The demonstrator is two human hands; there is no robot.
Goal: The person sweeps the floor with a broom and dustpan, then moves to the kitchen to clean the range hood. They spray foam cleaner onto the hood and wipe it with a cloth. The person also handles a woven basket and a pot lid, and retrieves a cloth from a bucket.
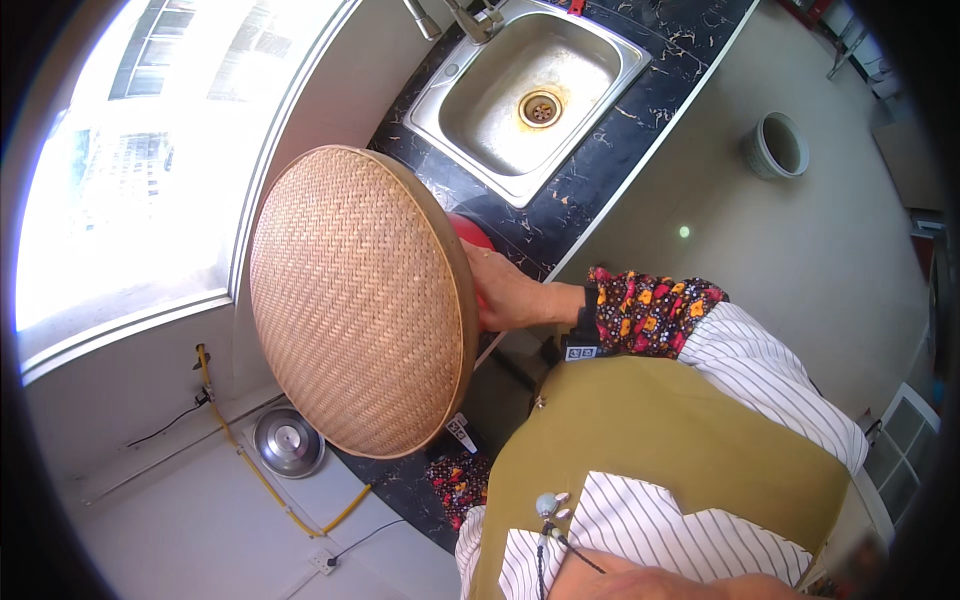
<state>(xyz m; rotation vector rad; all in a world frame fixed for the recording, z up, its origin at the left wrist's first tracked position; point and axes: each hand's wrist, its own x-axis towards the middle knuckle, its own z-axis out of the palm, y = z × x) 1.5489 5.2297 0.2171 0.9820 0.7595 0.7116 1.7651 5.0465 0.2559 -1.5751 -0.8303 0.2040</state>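
A round woven bamboo tray [360,300] with a raised rim is held up and tilted, its woven face towards the camera. My right hand [506,289] grips the rim at its right side, the fingers partly hidden behind it. Part of a red object [471,231] shows behind the tray and beside that hand; its shape is mostly hidden. Of my left arm only the floral cuff [459,484] and a wrist-worn device show, at the tray's lower edge; the left hand itself is hidden behind the tray.
A steel sink [487,157] with a faucet [472,26] is set in the dark marbled countertop [600,150]. A metal lid-like object [289,441] lies below the window, near a yellow pipe [259,480]. A white bucket [778,145] stands on the floor.
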